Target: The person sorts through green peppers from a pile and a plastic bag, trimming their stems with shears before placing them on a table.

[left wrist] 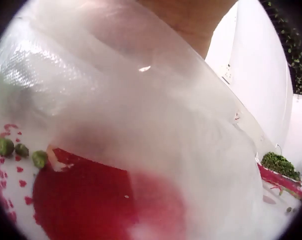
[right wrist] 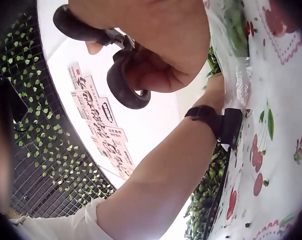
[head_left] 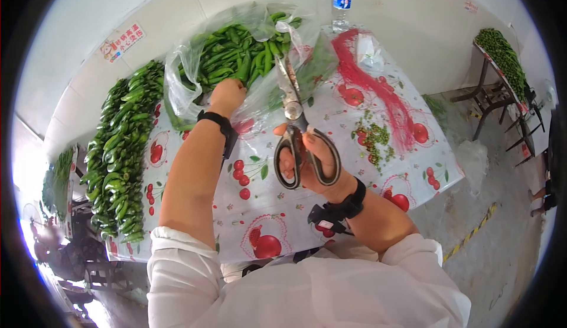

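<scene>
My right hand (head_left: 307, 162) holds large scissors (head_left: 293, 106) with black handles, fingers and thumb through the loops. The worn blades point away from me, slightly apart, beside the bag. In the right wrist view a black handle loop (right wrist: 122, 90) circles the fingers. My left hand (head_left: 228, 96) is at the mouth of a clear plastic bag (head_left: 188, 71) heaped with green peppers (head_left: 220, 53). Its curled fingers grip a long green pepper (head_left: 244, 68), fingertips hidden. Blurred plastic (left wrist: 141, 115) covers most of the left wrist view.
Long rows of green peppers (head_left: 121, 156) line the table's left edge. On the fruit-patterned tablecloth (head_left: 348, 174) lie red netting (head_left: 378, 85) and small green stem pieces (head_left: 373, 139). A water bottle (head_left: 341, 9) stands at the back. Another pepper-covered table (head_left: 502, 62) is at right.
</scene>
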### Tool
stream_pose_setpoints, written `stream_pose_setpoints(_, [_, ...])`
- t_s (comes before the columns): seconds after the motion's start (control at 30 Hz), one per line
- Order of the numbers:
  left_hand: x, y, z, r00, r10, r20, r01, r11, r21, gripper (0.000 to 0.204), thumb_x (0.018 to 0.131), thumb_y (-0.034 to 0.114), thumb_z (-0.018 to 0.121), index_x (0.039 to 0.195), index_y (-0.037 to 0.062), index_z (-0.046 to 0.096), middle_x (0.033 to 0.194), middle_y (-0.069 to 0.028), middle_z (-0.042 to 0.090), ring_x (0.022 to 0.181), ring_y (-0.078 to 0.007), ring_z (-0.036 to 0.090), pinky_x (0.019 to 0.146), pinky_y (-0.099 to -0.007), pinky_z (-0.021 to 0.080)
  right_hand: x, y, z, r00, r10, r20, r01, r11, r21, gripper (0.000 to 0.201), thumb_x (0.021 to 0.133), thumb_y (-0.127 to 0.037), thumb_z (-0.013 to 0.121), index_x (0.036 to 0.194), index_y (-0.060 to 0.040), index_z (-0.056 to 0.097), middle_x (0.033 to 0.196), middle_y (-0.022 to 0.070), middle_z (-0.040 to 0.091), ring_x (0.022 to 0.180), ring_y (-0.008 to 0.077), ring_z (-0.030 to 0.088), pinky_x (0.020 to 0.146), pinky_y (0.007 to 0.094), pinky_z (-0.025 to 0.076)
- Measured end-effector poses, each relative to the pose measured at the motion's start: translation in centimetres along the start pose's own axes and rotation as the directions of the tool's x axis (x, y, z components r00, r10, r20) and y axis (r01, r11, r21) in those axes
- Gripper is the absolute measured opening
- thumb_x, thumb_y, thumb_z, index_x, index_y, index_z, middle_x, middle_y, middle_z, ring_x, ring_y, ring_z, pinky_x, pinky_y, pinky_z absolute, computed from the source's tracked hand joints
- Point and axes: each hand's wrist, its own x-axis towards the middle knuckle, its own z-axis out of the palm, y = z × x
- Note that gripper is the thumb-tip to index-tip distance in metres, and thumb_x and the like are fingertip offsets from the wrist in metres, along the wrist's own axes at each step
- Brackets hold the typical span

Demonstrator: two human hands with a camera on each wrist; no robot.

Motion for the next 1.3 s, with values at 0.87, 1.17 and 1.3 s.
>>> stream_pose_setpoints(0.87, [1.9, 3.7, -1.1, 0.981, -0.195, 0.023, 0.185, 0.959, 0.214, 0.074, 0.065, 0.049, 0.074, 0.123, 0.0109, 0.049, 0.118, -0.0126, 0.059, 0.112, -0.0314, 0.054, 0.089, -0.0424, 0.044, -0.5, 1.0, -0.4, 0.996, 0.091, -0.001, -0.091, 0.996, -0.022, 0.052, 0.088, -0.036, 0.051, 0.122, 0.0021, 0.044, 0.067, 0.0092, 0.054, 0.060, 0.0157, 0.053, 0.056, 0.0255, 0.044])
stream_pose_setpoints(1.17, [6.4, 0.8, 1.3, 0.977, -0.159, 0.145, 0.161, 0.987, -0.001, 0.046, 0.069, 0.029, 0.068, 0.103, -0.0005, 0.061, 0.105, -0.0233, 0.062, 0.099, -0.0361, 0.060, 0.085, -0.0407, 0.047, -0.4, 1.2, -0.5, 0.994, 0.111, -0.021, -0.113, 0.989, -0.091, 0.051, 0.086, -0.041, 0.056, 0.117, -0.0002, 0.050, 0.065, 0.0079, 0.055, 0.058, 0.0147, 0.052, 0.053, 0.0261, 0.042])
stream_pose_setpoints(1.3, [6.8, 0.6, 2.1, 0.988, -0.105, 0.115, 0.103, 0.994, 0.028, 0.035, 0.072, 0.021, 0.062, 0.098, -0.0016, 0.062, 0.104, -0.0250, 0.061, 0.098, -0.0382, 0.060, 0.084, -0.0415, 0.048, -0.4, 1.4, -0.5, 0.992, 0.127, -0.018, -0.128, 0.986, -0.108, 0.051, 0.085, -0.040, 0.058, 0.117, -0.0004, 0.050, 0.066, 0.0078, 0.055, 0.057, 0.0148, 0.052, 0.054, 0.0262, 0.042])
